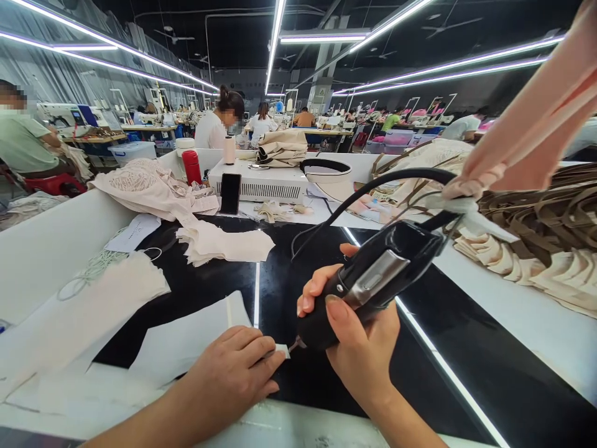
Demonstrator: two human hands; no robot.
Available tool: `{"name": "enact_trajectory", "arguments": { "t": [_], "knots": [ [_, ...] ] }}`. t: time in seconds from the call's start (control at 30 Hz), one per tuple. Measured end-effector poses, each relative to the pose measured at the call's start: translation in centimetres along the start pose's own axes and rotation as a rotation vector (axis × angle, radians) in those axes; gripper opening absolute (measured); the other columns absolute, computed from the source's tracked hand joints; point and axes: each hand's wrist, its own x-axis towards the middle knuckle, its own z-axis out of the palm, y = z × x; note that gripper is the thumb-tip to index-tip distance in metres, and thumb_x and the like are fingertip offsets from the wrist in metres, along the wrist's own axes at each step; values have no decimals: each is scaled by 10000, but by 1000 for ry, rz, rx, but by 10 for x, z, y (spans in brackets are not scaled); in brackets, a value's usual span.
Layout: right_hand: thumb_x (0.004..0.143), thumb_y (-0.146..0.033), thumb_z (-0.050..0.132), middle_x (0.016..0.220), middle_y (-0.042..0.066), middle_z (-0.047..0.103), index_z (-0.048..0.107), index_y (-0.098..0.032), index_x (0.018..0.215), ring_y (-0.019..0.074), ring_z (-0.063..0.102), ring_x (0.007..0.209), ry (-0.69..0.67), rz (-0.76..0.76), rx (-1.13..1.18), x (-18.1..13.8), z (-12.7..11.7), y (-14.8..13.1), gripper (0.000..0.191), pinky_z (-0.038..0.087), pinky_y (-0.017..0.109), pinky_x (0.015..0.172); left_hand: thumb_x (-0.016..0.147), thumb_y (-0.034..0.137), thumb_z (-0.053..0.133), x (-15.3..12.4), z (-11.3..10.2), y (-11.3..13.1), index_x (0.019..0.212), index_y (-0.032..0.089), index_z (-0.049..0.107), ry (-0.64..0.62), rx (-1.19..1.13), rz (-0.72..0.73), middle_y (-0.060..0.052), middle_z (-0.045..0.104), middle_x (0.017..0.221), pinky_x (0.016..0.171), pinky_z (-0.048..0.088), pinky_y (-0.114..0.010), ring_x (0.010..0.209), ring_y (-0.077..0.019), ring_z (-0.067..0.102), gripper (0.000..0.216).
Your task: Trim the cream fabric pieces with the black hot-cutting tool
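Observation:
My right hand [361, 336] is wrapped round a black corded hand tool [373, 274] with a silver lever and a narrow metal tip pointing down to the left. My left hand [233, 367] has its fingers pressed together on a small white piece [282, 351], whose end pokes out beside the tool's tip; whether it is cloth or card I cannot tell. Behind that hand lies a flat white sheet [186, 339] on the glossy black work surface [298, 286]. Pink cloth [532, 106] is knotted round the tool's cord end, from above.
Pale fabric stacks [224, 242] and lace garments [135, 186] lie on the left. A phone [230, 193] leans on a white vented box [259, 183], near a red bottle [191, 167]. Brown straps [536, 205] fill the right side. Other people sit at sewing tables beyond.

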Motion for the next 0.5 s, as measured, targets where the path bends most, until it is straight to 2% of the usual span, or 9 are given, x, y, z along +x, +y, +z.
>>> {"name": "enact_trajectory", "arguments": {
  "t": [0.3,0.5],
  "knots": [
    [932,-314,785,827,-42,686,591,-328,1290,123,654,588,-6,6,-16,-4,1,0,408,597,259,552,1092,324,623,1,-2,0,1289,144,627,-10,-12,-2,-66,737,1124,850,612,-375,989,-249,711,267],
    [909,-345,815,826,-39,682,580,-319,1275,128,652,579,-5,1,-21,-4,-1,0,435,593,268,543,1122,290,552,-4,-8,-7,1273,137,636,1,-25,6,-79,745,1167,982,603,-396,1057,-237,711,230]
  ]
}}
